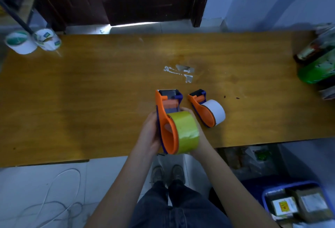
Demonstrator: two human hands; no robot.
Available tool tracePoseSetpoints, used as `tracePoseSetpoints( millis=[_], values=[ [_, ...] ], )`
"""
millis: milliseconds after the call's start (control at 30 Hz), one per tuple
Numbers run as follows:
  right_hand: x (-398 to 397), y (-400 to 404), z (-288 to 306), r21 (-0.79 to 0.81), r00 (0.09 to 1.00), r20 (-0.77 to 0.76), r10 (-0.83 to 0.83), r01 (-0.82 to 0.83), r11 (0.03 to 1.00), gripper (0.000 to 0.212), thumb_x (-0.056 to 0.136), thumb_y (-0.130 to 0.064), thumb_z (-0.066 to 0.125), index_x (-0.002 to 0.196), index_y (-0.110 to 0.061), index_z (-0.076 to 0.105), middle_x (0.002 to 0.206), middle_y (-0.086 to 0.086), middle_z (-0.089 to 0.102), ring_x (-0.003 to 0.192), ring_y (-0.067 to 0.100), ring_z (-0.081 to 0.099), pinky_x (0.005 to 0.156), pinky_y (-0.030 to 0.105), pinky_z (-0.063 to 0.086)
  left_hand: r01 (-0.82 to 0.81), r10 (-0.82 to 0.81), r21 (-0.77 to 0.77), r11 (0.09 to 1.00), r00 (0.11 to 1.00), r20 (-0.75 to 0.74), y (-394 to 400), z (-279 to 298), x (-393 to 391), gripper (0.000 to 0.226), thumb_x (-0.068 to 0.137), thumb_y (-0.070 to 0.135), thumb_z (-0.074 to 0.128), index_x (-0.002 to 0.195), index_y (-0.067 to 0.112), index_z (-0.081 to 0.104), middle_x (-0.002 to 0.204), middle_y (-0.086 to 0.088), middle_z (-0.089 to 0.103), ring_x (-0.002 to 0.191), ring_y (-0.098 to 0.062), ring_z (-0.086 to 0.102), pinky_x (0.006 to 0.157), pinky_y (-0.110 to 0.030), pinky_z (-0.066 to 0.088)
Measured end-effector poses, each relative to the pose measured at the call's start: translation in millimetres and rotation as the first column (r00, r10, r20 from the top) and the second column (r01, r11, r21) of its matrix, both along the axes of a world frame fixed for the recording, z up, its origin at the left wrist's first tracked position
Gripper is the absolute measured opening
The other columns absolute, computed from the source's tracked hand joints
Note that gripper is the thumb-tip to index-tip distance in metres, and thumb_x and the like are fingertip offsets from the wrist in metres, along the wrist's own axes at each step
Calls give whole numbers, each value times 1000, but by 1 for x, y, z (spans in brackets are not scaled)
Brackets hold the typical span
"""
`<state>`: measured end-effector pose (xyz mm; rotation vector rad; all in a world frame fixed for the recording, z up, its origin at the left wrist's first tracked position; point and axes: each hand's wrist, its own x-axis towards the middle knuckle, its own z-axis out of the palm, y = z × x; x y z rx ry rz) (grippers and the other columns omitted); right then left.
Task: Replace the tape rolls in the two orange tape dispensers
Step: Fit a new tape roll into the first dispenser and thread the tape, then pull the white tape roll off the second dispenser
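Note:
I hold one orange tape dispenser (165, 119) above the table's near edge. A yellow tape roll (186, 131) sits on its hub. My left hand (149, 133) grips the dispenser's left side. My right hand (198, 138) is mostly hidden behind the yellow roll and cups it from the right. A second orange tape dispenser (201, 109) lies on the table just to the right, loaded with a white tape roll (215, 110). Two more white tape rolls (20, 43) (48, 40) stand at the table's far left corner.
The wooden table (90, 91) carries torn tape scraps (181, 71) in the middle and green bottles and packets (317, 64) at the right end. A blue crate with parcels (297, 206) and white cables (54, 200) lie on the floor.

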<state>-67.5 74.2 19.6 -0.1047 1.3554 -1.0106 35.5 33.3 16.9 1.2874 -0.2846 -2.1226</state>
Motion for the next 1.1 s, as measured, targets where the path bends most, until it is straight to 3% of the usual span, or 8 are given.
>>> tracePoseSetpoints(
  millis=[167,300,467,600,667,733,933,1100],
  values=[
    [-12,-9,-17,-24,984,57,-169,170,985,22,99,-15,40,83,-13,55,60,2,61,46,11,63,44,19,52,54,-51,-140,989,998,26,21,-7,10,47,83,44,52,116,12,60,112,-10,67,108,-26,62,92,-43,48],
    [-14,-9,-20,-27,997,23,-80,80,996,28,100,-13,39,77,-11,56,66,4,58,40,7,62,42,18,51,122,-41,-320,940,968,248,24,-9,10,47,74,15,71,119,13,59,112,-5,68,104,-21,64,89,-36,52],
    [-28,7,-30,-61,960,-180,216,-230,971,26,90,-24,60,114,-15,65,110,8,69,100,20,67,90,38,54,184,69,-488,853,887,456,7,-12,13,34,81,5,69,112,13,61,98,7,67,90,-8,64,69,-10,52],
    [-34,15,-30,-98,991,-136,6,-19,995,29,94,-37,48,117,-24,62,124,2,60,114,17,56,101,42,46,376,106,-515,770,721,685,-12,-34,10,42,79,9,71,119,9,60,101,0,65,93,-17,62,70,-12,49],
    [-29,8,-32,-64,905,-371,206,-246,967,43,88,-42,58,127,-23,55,128,-4,55,119,14,51,101,38,45,471,121,-487,735,615,779,-19,-49,8,44,80,17,71,123,14,59,104,-1,67,96,-21,63,79,-30,52],
    [-20,-1,-42,35,702,-597,389,-462,886,60,85,-40,64,137,-17,45,128,-6,51,120,12,48,101,32,43,550,133,-435,713,502,854,-24,-60,4,47,82,23,68,127,20,57,111,-4,69,99,-25,63,84,-39,52],
    [-10,-28,-76,178,385,-847,365,-443,879,37,97,-26,42,131,-14,51,113,8,67,99,24,62,82,38,52,612,148,-314,726,306,940,-31,-82,-4,45,82,35,63,125,25,57,105,-6,69,95,-31,64,77,-43,53],
    [-10,-33,-90,167,329,-890,315,-408,898,33,97,-22,40,122,-11,59,110,10,67,97,29,62,84,43,52,589,199,-334,735,284,938,-28,-86,-10,48,83,33,64,129,21,56,111,-7,69,98,-30,64,78,-40,52]
  ],
)
